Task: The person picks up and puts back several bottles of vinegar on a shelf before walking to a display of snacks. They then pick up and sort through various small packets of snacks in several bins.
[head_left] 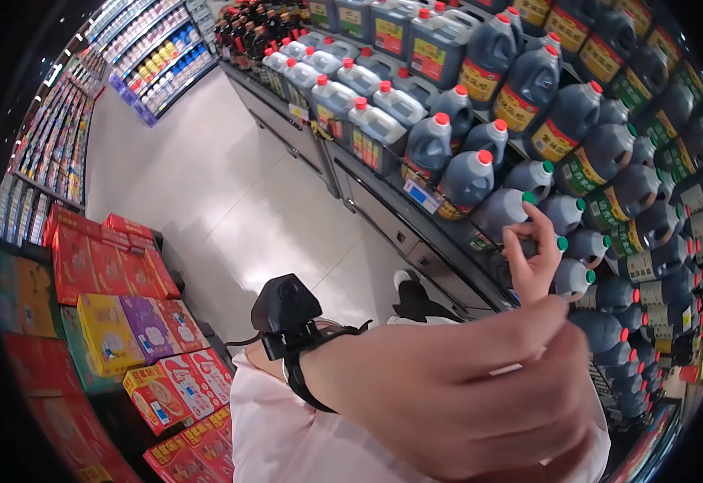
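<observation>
My left hand [480,386] fills the lower right foreground, blurred, its fingers curled; what they may hold is hidden. A black camera device [287,310] is strapped to that wrist. Beyond it, my right hand [535,249] is raised before the shelf, its thumb and fingers bent together; no object can be made out between them. Right beside its fingers is a dark bottle with a green cap [506,211]. My left hand partly hides the right wrist and the lower bottles.
Large red-capped jugs [468,177] and light-capped rows of jugs [375,133] line the shelf, with a price tag [421,196] on its edge. Stacked boxes [110,330] stand at the left. A tiled floor [230,193] runs between, with stocked shelves [158,56] beyond. A shoe [404,278] shows below.
</observation>
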Demonstrator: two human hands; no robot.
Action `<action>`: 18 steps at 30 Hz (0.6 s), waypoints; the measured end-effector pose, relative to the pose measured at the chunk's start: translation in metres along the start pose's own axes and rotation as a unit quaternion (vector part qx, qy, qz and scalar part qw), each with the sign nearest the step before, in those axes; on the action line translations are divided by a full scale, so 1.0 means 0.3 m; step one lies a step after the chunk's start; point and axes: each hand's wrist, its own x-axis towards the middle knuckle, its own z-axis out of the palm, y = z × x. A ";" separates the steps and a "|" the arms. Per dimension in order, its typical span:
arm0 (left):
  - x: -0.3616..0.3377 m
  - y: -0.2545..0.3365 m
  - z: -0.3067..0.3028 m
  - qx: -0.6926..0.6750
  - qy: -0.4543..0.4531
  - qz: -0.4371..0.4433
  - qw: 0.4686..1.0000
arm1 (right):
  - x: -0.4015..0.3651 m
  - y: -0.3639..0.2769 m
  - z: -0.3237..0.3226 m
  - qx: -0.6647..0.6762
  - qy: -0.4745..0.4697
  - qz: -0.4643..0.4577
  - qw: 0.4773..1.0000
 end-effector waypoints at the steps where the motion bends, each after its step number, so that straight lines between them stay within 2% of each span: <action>1: 0.008 -0.028 -0.013 0.025 -0.023 0.078 0.996 | 0.016 -0.008 0.048 0.008 -0.027 -0.009 1.000; 2: 0.001 0.016 0.033 0.073 0.048 -0.025 0.996 | 0.038 -0.031 0.092 0.019 -0.061 -0.009 0.998; 3: -0.002 -0.015 0.021 0.082 0.048 -0.031 0.995 | 0.055 -0.043 0.141 0.040 -0.084 0.008 0.996; 5: -0.007 -0.101 0.006 0.116 0.007 0.079 0.990 | 0.097 -0.034 0.241 0.035 -0.117 -0.076 0.990; 6: -0.006 -0.093 0.038 0.122 0.070 0.015 0.990 | 0.114 -0.037 0.286 0.049 -0.138 -0.064 0.987; 7: -0.029 -0.102 0.030 0.122 0.069 0.014 0.990 | 0.133 -0.041 0.328 0.045 -0.160 -0.070 0.984; 9: -0.089 -0.156 0.020 0.176 0.041 -0.078 0.980 | 0.171 -0.022 0.412 0.060 -0.194 -0.076 0.976; 10: -0.103 -0.247 -0.036 0.165 0.008 0.005 0.986 | 0.198 -0.010 0.451 0.065 -0.208 -0.092 0.972; 11: -0.115 -0.337 -0.063 0.156 0.003 0.008 0.988 | 0.227 -0.012 0.481 0.072 -0.222 -0.091 0.968; 13: -0.121 -0.499 -0.097 0.170 -0.061 0.217 0.960 | 0.291 0.025 0.546 0.073 -0.219 -0.119 0.966; 14: -0.088 -0.484 -0.149 0.071 -0.192 0.051 0.977 | 0.335 0.017 0.564 0.066 -0.207 -0.127 0.968; 15: -0.052 -0.469 -0.204 -0.032 -0.318 -0.114 0.941 | 0.376 0.021 0.576 0.049 -0.187 -0.133 0.972; 17: -0.112 -0.643 -0.245 -0.060 -0.334 -0.127 0.932 | 0.486 -0.029 0.538 0.013 -0.154 -0.131 0.979; 18: -0.145 -0.713 -0.281 -0.029 -0.375 -0.173 0.910 | 0.543 -0.035 0.521 -0.003 -0.106 -0.159 0.981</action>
